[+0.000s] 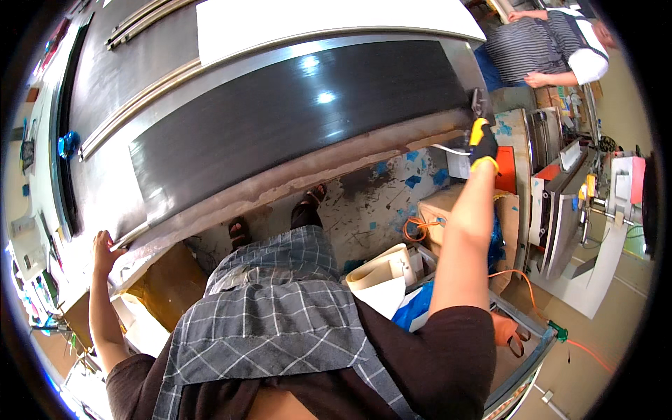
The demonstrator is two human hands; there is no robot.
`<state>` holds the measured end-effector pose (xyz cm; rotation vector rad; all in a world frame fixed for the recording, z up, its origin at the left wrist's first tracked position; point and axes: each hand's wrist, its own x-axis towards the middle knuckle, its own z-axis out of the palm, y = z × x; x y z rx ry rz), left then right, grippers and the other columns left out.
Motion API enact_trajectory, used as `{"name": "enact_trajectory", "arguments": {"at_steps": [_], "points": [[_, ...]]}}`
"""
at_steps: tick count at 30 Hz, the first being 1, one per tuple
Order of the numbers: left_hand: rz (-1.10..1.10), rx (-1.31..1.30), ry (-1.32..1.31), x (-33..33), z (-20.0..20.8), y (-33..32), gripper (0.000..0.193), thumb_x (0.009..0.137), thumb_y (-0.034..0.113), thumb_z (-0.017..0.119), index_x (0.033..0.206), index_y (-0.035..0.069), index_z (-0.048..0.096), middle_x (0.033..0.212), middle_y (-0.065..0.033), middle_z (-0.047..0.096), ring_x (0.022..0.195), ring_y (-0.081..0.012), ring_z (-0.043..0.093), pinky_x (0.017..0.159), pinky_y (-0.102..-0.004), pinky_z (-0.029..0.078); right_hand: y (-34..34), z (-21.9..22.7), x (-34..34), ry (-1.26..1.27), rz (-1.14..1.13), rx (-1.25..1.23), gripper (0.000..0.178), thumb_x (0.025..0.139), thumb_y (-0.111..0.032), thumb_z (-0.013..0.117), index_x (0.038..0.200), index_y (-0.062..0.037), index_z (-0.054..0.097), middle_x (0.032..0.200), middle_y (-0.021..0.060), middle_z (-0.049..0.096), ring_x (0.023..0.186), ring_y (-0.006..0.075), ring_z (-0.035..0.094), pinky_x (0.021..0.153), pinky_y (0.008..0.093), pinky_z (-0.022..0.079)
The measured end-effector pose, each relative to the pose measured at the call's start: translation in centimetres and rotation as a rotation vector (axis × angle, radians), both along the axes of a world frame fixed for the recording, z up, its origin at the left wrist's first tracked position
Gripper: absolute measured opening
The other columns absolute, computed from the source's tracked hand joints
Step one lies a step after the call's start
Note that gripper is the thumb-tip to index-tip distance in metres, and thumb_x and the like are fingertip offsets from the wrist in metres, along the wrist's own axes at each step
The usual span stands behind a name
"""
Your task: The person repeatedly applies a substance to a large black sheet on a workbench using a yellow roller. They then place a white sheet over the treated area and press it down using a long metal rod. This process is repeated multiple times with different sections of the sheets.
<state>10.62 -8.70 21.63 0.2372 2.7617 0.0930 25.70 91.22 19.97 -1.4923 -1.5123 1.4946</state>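
A long black sheet (301, 112) lies flat on the metal-edged table in front of me, its surface shiny under the lights. My right hand (483, 145), in a black and yellow glove, is closed at the sheet's right end. A small grey metal tool (478, 103) sticks out from its fingers; its grip is hidden by the glove. My left hand (103, 252), bare, rests at the table's near left corner, with thumb and fingers apart. Beside it is the end of a thin metal strip (131, 236) along the sheet's left edge.
Beyond the sheet lie a white sheet (329, 15) and long metal rods (140, 106). Under the table's left end stands a cardboard box (168, 283). At right are another carton (441, 208), an orange cable (530, 283) and a metal-framed cart (521, 374). A co-worker (535, 49) stands far right.
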Motion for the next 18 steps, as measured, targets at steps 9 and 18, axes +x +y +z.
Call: {"name": "enact_trajectory", "arguments": {"at_steps": [9,18], "points": [[-0.031,0.121,0.04,1.5,0.0,-0.1,0.047,0.05,0.019,0.089,0.074,0.004,0.051,0.076,-0.0086,0.05,0.078,-0.0294,0.05,0.069,-0.041,0.042,-47.1,0.7,0.3,0.29,1.213,0.342,0.038,0.081,-0.031,0.073,0.108,-0.0068,0.063,0.101,0.0129,0.067,0.095,0.0267,0.067,0.083,0.0364,0.052],[-0.189,-0.03,0.06,1.0,-2.7,-3.9,0.048,0.052,0.016,0.089,0.075,0.006,0.049,0.079,-0.0093,0.05,0.077,-0.0306,0.049,0.068,-0.0428,0.041,-48.2,1.1,1.1,0.124,1.068,0.372,0.04,0.084,-0.04,0.065,0.109,-0.0094,0.064,0.095,0.0155,0.069,0.083,0.0313,0.067,0.076,0.0435,0.052]]}}
